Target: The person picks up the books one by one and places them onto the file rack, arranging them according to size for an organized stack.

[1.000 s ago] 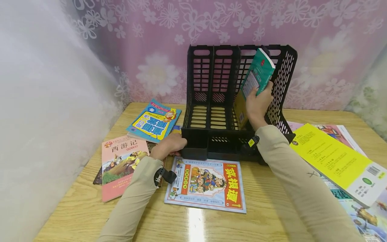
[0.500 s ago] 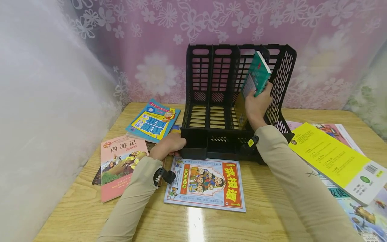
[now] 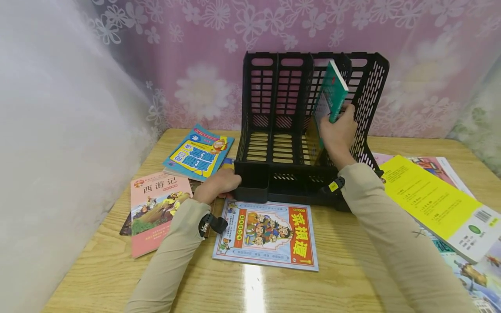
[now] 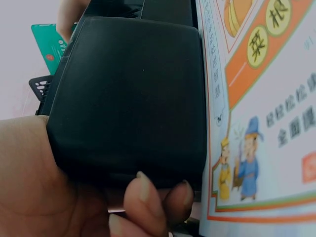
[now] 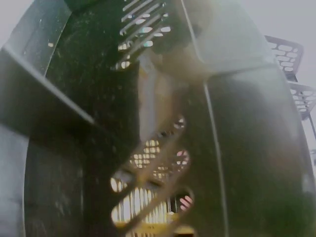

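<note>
In the head view a black file rack (image 3: 252, 191) with several upright compartments stands near the back of the table. My right hand (image 3: 339, 132) holds a green book (image 3: 332, 93) by its near edge, thumb on the left face. The book stands tilted inside a compartment right of the rack's middle, next to a yellow-brown surface low in the slot. My left hand (image 3: 219, 184) grips the rack's front left corner; the left wrist view shows its fingertips (image 4: 144, 197) curled at the black box's edge. In the right wrist view the rack's slotted front (image 5: 256, 138) fills the frame, blurred.
A blue-bordered comic-cover book (image 3: 268, 234) lies before the rack. To the left are a pink book (image 3: 160, 208) and a blue book (image 3: 199, 152). At the right a yellow book (image 3: 434, 200) lies over several others. A floral curtain (image 3: 203, 91) hangs behind.
The top of the green book has swung left, so it stands more upright and more edge-on, and sits slightly lower in the rack. My left hand has stayed on the corner.
</note>
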Demonstrator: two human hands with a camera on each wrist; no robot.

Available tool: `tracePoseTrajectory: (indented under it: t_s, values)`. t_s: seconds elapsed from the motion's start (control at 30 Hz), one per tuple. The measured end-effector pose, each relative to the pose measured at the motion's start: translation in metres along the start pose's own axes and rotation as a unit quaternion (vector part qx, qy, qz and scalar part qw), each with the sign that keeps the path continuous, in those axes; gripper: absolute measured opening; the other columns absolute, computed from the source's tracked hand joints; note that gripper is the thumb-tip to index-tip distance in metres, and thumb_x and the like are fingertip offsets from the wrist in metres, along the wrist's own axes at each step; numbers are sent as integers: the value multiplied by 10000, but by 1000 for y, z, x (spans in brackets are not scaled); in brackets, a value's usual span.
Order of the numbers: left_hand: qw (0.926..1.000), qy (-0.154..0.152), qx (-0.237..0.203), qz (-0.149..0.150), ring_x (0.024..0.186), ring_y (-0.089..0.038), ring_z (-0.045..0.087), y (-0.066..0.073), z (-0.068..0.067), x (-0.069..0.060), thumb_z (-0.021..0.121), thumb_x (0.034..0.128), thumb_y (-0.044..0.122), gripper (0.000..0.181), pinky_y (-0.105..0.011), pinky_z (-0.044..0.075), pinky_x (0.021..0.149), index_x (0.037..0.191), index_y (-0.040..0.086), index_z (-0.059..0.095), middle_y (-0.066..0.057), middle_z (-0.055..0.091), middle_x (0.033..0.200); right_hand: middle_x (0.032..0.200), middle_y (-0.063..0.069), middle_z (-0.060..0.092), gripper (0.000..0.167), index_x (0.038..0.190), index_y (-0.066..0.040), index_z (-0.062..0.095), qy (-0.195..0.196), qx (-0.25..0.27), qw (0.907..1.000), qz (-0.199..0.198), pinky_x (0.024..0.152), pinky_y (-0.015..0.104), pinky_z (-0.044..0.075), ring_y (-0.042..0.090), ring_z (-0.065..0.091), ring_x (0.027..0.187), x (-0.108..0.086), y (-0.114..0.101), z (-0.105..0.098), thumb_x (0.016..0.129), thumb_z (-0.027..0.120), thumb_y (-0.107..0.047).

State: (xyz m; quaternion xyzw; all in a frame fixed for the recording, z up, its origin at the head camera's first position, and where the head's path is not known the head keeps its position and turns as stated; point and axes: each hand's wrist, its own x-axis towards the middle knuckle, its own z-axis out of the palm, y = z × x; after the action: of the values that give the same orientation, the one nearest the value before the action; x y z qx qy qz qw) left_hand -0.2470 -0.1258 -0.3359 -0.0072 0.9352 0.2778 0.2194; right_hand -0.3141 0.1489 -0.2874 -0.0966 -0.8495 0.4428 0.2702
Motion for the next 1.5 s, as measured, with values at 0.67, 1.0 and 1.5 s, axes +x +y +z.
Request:
tracePoseTrajectory:
  t_s: [0.67,1.0,1.5]
  values:
    - [9999,114,-35,-112,390,-155,389,-1,1,-3,357,942,199,462,-253,347,436,1311,-47,489,-78,588,553,1018,217,615,587,1287,19,461,-1068,-756,9894,-635,478,298,394,279,577,754,3,24,-37,916,518,-433]
    - [9998,205,46,-56,393,-166,389,-2,3,-2,370,935,197,387,-256,334,426,1149,-50,577,-71,589,554,706,-106,577,521,1275,-23,414,-2294,532,9715,-279,572,194,498,71,522,571,6,37,-85,930,617,-356]
    - [9996,247,126,90,449,-187,492,1,-4,-4,371,942,208,451,-278,415,489,1272,-62,516,-82,625,587,1082,306,621,532,1264,93,476,-3093,-1537,9370,-520,645,286,556,251,667,767,28,91,-164,957,581,-328]
